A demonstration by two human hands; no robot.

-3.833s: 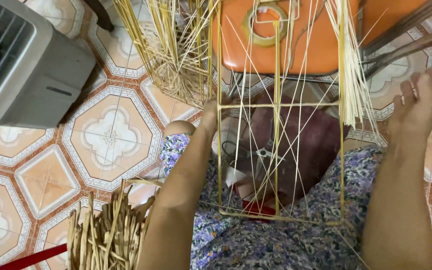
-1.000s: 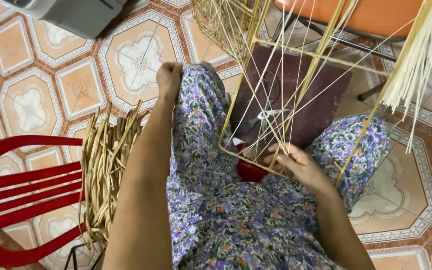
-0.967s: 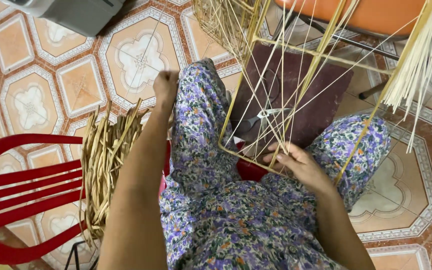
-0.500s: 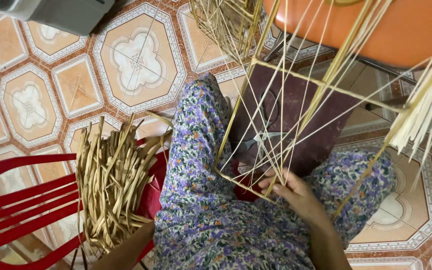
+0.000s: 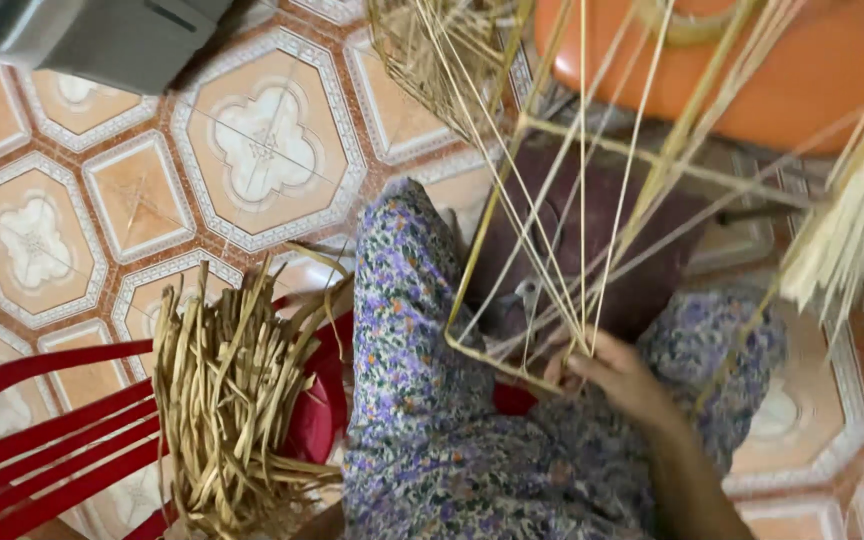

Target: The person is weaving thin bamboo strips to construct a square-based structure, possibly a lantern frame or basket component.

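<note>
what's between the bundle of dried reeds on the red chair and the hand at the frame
In the head view, the person's leg in floral fabric lies between the dried reed bundle and the right hand gripping the frame's lower bar.

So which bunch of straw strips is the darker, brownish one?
The bundle lying on the red plastic chair at lower left. The bunch hanging at the right edge is pale cream, and thinner.
</note>
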